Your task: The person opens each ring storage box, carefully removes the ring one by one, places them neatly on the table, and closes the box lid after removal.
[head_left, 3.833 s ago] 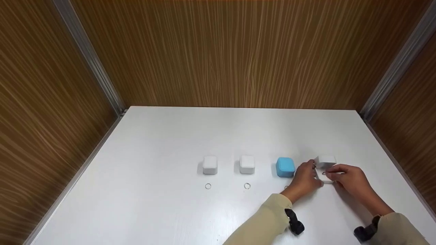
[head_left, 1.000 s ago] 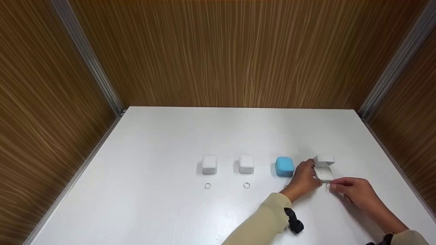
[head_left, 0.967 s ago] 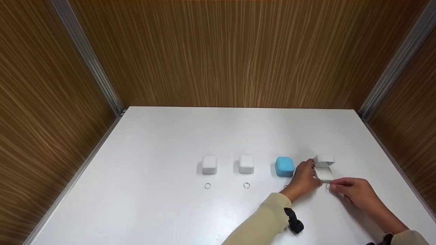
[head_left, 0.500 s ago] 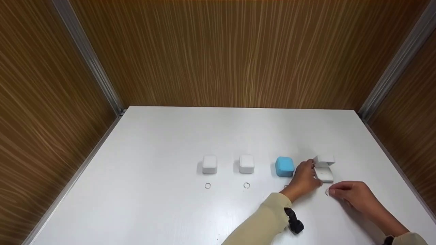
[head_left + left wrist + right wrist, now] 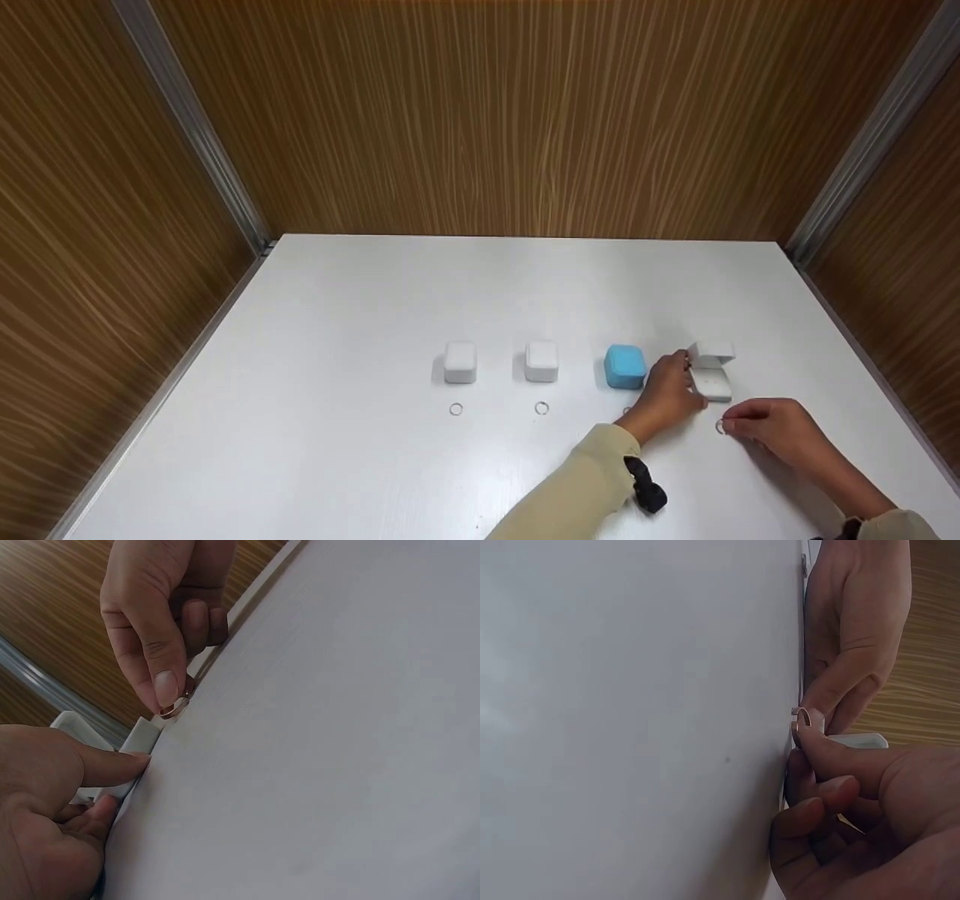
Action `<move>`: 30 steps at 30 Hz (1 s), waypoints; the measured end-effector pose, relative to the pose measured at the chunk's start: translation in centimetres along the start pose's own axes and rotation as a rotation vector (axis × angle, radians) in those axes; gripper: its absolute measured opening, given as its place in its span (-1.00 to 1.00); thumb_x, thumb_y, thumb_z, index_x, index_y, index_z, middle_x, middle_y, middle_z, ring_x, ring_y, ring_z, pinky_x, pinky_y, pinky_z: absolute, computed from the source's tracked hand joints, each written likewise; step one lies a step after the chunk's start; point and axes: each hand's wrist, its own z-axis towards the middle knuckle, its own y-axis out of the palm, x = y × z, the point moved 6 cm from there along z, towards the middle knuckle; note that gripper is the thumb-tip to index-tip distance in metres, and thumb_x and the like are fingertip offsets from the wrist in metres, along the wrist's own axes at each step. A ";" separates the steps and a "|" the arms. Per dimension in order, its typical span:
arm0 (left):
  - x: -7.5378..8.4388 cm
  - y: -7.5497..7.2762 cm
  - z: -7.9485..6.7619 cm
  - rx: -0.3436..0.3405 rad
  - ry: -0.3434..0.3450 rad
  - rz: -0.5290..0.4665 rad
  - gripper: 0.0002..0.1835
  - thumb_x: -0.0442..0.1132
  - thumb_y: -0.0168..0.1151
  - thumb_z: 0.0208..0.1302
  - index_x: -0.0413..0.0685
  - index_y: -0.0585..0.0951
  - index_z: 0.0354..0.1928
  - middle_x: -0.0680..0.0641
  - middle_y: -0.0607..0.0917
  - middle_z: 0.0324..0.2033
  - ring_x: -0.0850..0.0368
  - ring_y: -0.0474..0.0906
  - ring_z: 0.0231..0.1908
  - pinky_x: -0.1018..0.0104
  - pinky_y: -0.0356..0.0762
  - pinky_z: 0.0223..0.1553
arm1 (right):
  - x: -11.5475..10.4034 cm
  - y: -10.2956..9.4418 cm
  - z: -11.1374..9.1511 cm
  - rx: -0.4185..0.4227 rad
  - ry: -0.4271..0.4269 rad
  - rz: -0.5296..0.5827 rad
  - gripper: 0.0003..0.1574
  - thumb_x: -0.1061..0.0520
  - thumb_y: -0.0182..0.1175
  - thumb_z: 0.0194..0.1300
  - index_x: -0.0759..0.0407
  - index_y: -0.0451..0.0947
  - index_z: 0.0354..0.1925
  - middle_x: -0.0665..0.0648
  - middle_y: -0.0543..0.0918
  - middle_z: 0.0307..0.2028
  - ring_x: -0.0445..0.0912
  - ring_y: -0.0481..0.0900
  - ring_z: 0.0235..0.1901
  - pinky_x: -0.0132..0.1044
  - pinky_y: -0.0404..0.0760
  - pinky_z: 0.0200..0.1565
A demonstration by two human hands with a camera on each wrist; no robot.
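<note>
At the right of the head view stands a white ring box (image 5: 712, 385) with its lid raised. My left hand (image 5: 666, 396) grips this box from its left side, thumb at the front. My right hand (image 5: 776, 429) pinches a small ring (image 5: 720, 427) between thumb and forefinger, just in front of the box and apart from it. In the left wrist view the ring (image 5: 174, 708) hangs at the right thumb's tip, near the box's front edge (image 5: 141, 736). The right wrist view shows the ring (image 5: 803, 718) held upright at the fingertips.
A closed blue box (image 5: 625, 367) stands left of my left hand. Farther left are two closed white boxes (image 5: 541, 361), with rings (image 5: 541, 408) lying before them. Another ring (image 5: 627, 410) is partly hidden by the left wrist. Wood-grain panels (image 5: 525, 120) border the white table (image 5: 337, 315).
My right hand has drawn back from the white box's base towards the table's front, with the ring in its fingers. My left hand has stayed on the box.
</note>
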 end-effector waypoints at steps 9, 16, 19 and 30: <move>-0.1 0.0 0.0 -0.002 -0.003 0.023 -0.33 -0.37 0.53 0.04 -0.10 0.48 0.22 0.09 0.57 -0.12 0.42 0.44 -0.21 0.60 0.44 -0.11 | 0.1 -0.1 0.1 -0.012 0.011 0.042 -0.62 0.02 0.37 0.30 0.31 0.71 -0.09 -0.01 0.65 -0.41 -0.21 0.46 -0.48 -0.34 0.47 -0.44; -0.1 0.1 0.2 0.005 0.001 0.035 -0.31 -0.38 0.53 0.01 -0.12 0.48 0.23 0.07 0.58 -0.09 0.41 0.50 -0.19 0.63 0.44 -0.12 | 0.0 -0.8 0.2 0.018 0.001 0.069 -0.60 0.07 0.31 0.36 0.37 0.66 -0.01 0.00 0.61 -0.48 -0.19 0.45 -0.54 -0.31 0.48 -0.48; 0.0 0.1 0.2 0.009 0.013 0.032 -0.32 -0.40 0.53 -0.01 -0.13 0.49 0.21 0.06 0.59 -0.12 0.40 0.50 -0.21 0.63 0.44 -0.14 | -0.3 -1.3 0.4 0.042 -0.010 0.076 -0.56 0.03 0.29 0.38 0.37 0.65 0.02 0.00 0.59 -0.51 -0.19 0.45 -0.55 -0.31 0.48 -0.49; 0.1 -0.2 0.2 0.014 0.017 0.049 -0.36 -0.37 0.53 0.01 -0.12 0.51 0.18 0.09 0.58 -0.16 0.42 0.44 -0.24 0.63 0.42 -0.14 | -1.8 -2.8 1.6 0.090 -0.020 0.084 -0.34 -0.15 0.27 0.39 0.40 0.57 0.12 0.00 0.60 -0.43 -0.18 0.47 -0.51 -0.29 0.51 -0.46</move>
